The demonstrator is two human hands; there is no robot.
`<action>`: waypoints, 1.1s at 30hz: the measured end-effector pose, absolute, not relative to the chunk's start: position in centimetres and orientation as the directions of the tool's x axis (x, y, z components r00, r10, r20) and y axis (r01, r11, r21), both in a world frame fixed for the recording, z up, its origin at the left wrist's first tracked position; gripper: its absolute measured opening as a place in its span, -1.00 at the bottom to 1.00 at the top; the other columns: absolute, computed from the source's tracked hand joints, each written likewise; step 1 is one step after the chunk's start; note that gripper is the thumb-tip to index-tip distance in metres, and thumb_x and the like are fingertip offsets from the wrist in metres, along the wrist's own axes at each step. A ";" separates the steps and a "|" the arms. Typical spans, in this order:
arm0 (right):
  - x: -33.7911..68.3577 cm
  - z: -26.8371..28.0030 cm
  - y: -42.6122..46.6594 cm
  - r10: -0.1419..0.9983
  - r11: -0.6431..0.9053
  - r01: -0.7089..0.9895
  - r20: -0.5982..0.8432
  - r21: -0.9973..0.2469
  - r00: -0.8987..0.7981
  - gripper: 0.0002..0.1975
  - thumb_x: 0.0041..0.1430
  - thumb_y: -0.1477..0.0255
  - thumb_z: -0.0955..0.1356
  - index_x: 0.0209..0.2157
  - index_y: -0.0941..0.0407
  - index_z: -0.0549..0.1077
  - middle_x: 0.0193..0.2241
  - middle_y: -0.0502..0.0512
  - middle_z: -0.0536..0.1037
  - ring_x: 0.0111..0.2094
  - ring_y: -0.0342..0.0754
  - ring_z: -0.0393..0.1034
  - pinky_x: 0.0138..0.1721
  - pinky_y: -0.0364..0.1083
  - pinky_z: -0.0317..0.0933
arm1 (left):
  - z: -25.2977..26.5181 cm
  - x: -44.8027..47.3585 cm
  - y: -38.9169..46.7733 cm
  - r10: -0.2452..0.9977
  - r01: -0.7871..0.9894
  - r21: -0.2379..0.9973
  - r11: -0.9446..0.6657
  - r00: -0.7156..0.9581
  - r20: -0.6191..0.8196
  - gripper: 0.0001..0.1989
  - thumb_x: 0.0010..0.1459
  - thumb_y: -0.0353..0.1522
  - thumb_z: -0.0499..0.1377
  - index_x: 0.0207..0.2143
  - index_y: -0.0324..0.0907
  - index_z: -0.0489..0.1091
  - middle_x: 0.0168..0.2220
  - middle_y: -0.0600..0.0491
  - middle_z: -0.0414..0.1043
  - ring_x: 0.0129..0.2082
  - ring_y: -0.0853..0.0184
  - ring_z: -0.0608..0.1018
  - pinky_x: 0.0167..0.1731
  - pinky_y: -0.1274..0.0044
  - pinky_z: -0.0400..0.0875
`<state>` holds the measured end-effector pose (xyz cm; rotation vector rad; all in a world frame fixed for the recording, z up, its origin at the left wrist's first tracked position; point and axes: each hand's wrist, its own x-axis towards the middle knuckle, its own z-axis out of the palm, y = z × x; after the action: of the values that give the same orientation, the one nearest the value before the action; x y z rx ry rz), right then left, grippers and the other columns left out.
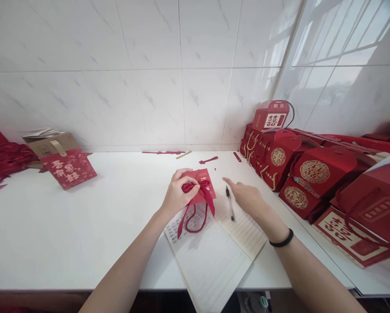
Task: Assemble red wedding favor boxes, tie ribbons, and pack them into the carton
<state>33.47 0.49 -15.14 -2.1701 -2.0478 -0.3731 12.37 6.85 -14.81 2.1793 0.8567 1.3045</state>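
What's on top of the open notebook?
A pen lies on the notebook. The left grip holds a red card piece with a cord loop over its far part; contact can't be told. Any writing behind the card piece is covered.

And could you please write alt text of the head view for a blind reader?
A person's left hand holds a small red packet with a ribbon bow at the far edge of an open notebook on a white table. The right hand is beside a pen; red boxes stand at the right.
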 end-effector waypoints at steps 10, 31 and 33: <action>30.9 -15.9 0.9 0.510 0.618 0.774 0.821 -0.142 -0.257 -0.91 0.28 0.41 0.27 -0.27 0.13 0.36 -0.18 0.20 0.33 -0.20 0.00 0.33 -0.38 -0.08 0.35 | -14.9 12.2 6.6 0.662 0.248 0.622 -0.743 0.417 0.623 -0.97 0.05 -0.38 0.18 -0.43 -0.13 0.41 -0.02 0.01 0.26 0.01 0.24 0.37 0.05 0.33 0.27; 29.4 -15.7 0.3 0.539 0.681 0.641 0.835 -0.355 -0.111 -0.84 0.27 0.58 0.19 -0.26 0.11 0.36 -0.34 0.07 0.43 -0.31 -0.11 0.34 -0.32 -0.15 0.24 | -15.0 12.2 6.4 0.595 0.234 0.555 -0.798 0.452 0.665 -0.96 0.05 -0.44 0.16 -0.41 -0.14 0.39 -0.04 -0.01 0.24 0.03 0.24 0.35 0.04 0.33 0.27; 29.0 -15.7 0.2 0.611 0.671 0.565 0.790 -0.480 -0.054 -0.83 0.27 0.56 0.18 -0.27 0.11 0.36 -0.36 0.05 0.44 -0.33 -0.11 0.34 -0.34 -0.15 0.22 | -15.0 12.2 6.2 0.584 0.230 0.546 -0.806 0.463 0.667 -0.95 0.04 -0.45 0.17 -0.40 -0.14 0.39 -0.03 -0.01 0.24 0.03 0.24 0.35 0.04 0.33 0.27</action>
<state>29.03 0.17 -15.69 -0.9566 -1.7130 0.0482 12.20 6.24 -15.05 2.3374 0.6850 1.2813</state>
